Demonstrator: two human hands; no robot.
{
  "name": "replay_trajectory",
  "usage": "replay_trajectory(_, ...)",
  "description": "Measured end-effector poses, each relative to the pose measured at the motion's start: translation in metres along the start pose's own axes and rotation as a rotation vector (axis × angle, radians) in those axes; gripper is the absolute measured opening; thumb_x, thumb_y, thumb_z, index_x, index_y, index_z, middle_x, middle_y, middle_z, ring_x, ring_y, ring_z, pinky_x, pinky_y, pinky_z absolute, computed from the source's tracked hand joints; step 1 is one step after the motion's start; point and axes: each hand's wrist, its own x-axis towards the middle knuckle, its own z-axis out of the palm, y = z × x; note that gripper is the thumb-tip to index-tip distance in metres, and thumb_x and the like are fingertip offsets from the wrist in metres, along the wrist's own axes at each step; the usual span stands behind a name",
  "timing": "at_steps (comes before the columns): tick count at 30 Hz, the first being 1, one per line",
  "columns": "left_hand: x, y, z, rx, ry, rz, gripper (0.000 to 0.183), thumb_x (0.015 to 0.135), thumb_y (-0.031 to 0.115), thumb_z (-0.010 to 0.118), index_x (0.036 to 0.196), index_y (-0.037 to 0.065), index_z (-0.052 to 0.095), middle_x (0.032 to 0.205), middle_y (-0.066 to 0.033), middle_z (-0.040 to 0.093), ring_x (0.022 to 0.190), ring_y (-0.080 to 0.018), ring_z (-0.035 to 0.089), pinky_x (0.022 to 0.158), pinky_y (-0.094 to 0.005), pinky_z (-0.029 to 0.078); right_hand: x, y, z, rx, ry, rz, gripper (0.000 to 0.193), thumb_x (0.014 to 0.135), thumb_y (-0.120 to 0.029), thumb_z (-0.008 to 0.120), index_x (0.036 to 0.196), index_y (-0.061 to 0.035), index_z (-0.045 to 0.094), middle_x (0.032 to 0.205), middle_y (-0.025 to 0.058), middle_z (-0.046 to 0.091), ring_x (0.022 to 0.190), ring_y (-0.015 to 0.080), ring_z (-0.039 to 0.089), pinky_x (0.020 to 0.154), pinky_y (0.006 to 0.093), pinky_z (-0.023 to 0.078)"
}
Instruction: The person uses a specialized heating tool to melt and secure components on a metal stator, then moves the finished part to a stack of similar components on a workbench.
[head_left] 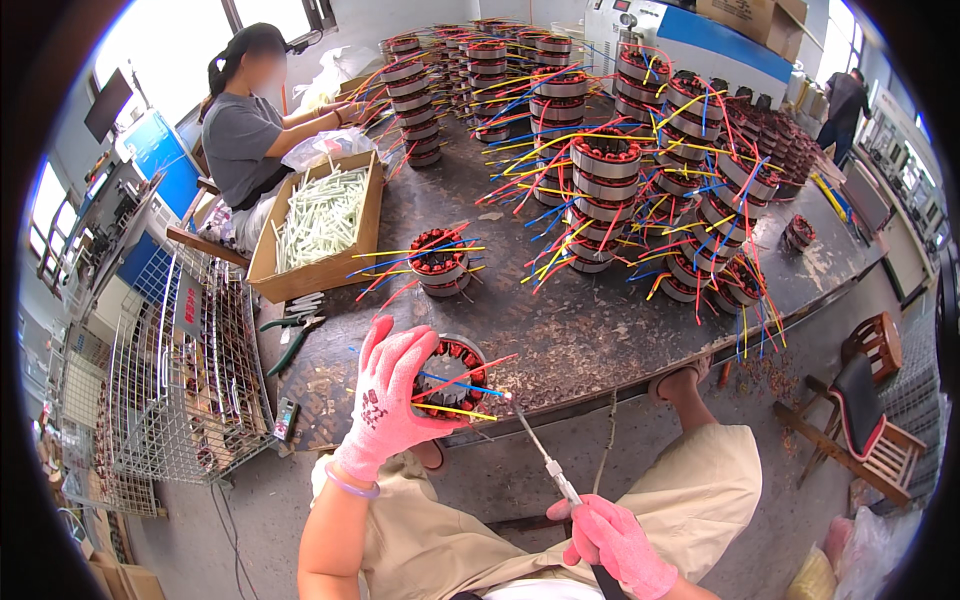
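My left hand (392,400), in a pink glove, grips a round motor stator (455,375) with copper windings and red, blue and yellow leads, at the near edge of the dark worktable (560,330). My right hand (618,540), also gloved in pink, holds a thin metal rod tool (540,450) whose tip reaches the stator's leads. Another stator (442,262) with coloured wires sits alone on the table just beyond.
Stacks of wired stators (610,190) fill the table's middle and far side. A cardboard box of white sleeves (322,222) stands at left, with pliers (292,345) near it. A seated person (245,140) works at far left. Wire racks (180,370) stand left; a wooden chair (865,400) right.
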Motion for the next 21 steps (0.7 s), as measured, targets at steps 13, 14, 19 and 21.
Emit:
replay_trajectory(13, 0.0000, 0.0002, 0.0012, -0.002, 0.006, -0.008, 0.104, 0.043, 0.033, 0.094, 0.131, 0.003, 0.048, 0.126, -0.0134, 0.055, 0.118, -0.0329, 0.054, 0.112, -0.0597, 0.033, -0.0005, 0.0038, -0.0026, 0.015, -0.007, -0.024, 0.035, 0.105, -0.024, 0.043, 0.122, 0.0029, 0.058, 0.060, -0.0019, 0.044, 0.055, 0.0087, 0.046, 0.066, 0.0281, 0.052)
replay_trajectory(14, -0.0004, 0.0001, 0.0009, -0.027, -0.001, -0.026, 0.103, 0.044, 0.033, 0.094, 0.132, 0.003, 0.049, 0.127, -0.0134, 0.055, 0.118, -0.0334, 0.054, 0.112, -0.0596, 0.033, -0.0004, 0.0034, -0.0030, 0.018, -0.009, -0.021, 0.035, 0.105, -0.024, 0.043, 0.122, 0.0029, 0.058, 0.060, -0.0019, 0.044, 0.055, 0.0086, 0.046, 0.066, 0.0281, 0.052)
replay_trajectory(19, -0.0025, 0.0021, -0.0009, -0.115, -0.045, -0.151, 0.104, 0.045, 0.034, 0.094, 0.134, 0.003, 0.050, 0.128, -0.0138, 0.057, 0.121, -0.0372, 0.053, 0.113, -0.0564, 0.032, -0.0043, -0.0016, -0.0054, 0.008, 0.023, -0.049, 0.036, 0.105, -0.025, 0.044, 0.123, 0.0028, 0.058, 0.061, -0.0027, 0.044, 0.055, 0.0071, 0.043, 0.066, 0.0277, 0.051)
replay_trajectory(21, -0.0048, -0.0014, -0.0019, -0.170, -0.110, -0.189, 0.104, 0.045, 0.034, 0.094, 0.134, 0.003, 0.051, 0.128, -0.0144, 0.057, 0.123, -0.0387, 0.051, 0.113, -0.0543, 0.032, -0.0064, -0.0013, -0.0053, 0.041, 0.057, -0.102, 0.037, 0.105, -0.027, 0.046, 0.124, 0.0029, 0.057, 0.062, -0.0037, 0.042, 0.054, 0.0065, 0.041, 0.064, 0.0265, 0.049)
